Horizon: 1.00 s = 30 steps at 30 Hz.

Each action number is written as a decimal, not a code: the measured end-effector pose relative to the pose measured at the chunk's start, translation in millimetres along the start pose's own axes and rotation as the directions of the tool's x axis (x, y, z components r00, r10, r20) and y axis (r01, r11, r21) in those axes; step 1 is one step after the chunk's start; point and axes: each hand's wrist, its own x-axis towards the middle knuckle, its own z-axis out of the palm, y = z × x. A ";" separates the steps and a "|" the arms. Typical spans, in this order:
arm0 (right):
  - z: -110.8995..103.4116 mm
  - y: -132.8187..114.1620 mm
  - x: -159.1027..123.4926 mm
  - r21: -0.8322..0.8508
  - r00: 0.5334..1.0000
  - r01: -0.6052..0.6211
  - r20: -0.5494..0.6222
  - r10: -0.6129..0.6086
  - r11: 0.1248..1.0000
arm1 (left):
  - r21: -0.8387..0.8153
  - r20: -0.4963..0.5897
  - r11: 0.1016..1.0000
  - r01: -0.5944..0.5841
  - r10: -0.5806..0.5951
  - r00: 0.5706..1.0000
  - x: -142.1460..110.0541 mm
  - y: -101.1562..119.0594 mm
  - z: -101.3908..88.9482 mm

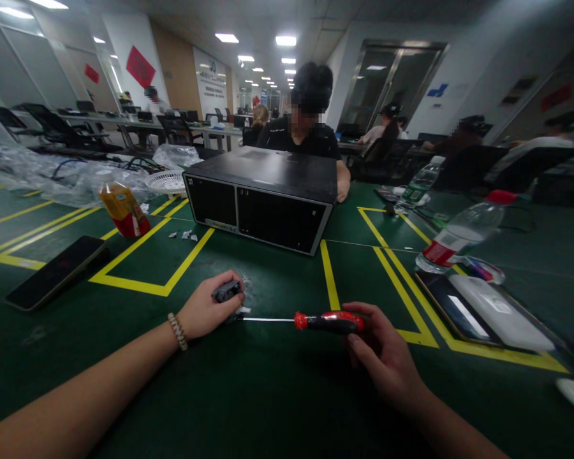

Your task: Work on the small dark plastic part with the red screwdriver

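My left hand [209, 307], with a beaded bracelet at the wrist, is closed around a small dark grey part [227, 291] just over the green table [277, 395]. What kind of part it is I cannot make out. A screwdriver [329, 322] with a red and black handle lies level, its thin shaft pointing left. The tip meets the underside of the part near my left thumb, where a small white bit shows. My right hand [381, 347] has its fingers and thumb around the end of the screwdriver's handle.
Ahead stands a large black metal case [263, 197], with a person behind it. Leftward are a drink bottle [124, 210], a phone-like black slab [57, 271], a white basket [165, 182] and clear plastic wrap. Water bottles [463, 233] and a phone [459, 309] lie rightward. Yellow tape marks the table.
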 end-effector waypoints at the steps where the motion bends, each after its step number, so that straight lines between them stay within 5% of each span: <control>1: 0.0 0.3 -0.2 0.008 1.000 -0.006 -0.001 0.006 1.000 | -0.003 0.002 1.000 0.004 -0.004 1.000 -0.1 0.0 -0.2; 30: 5.9 -9.3 4.3 -0.022 0.999 0.009 -0.053 -0.010 1.000 | -0.020 0.000 1.000 0.012 -0.012 1.000 -0.7 0.0 0.5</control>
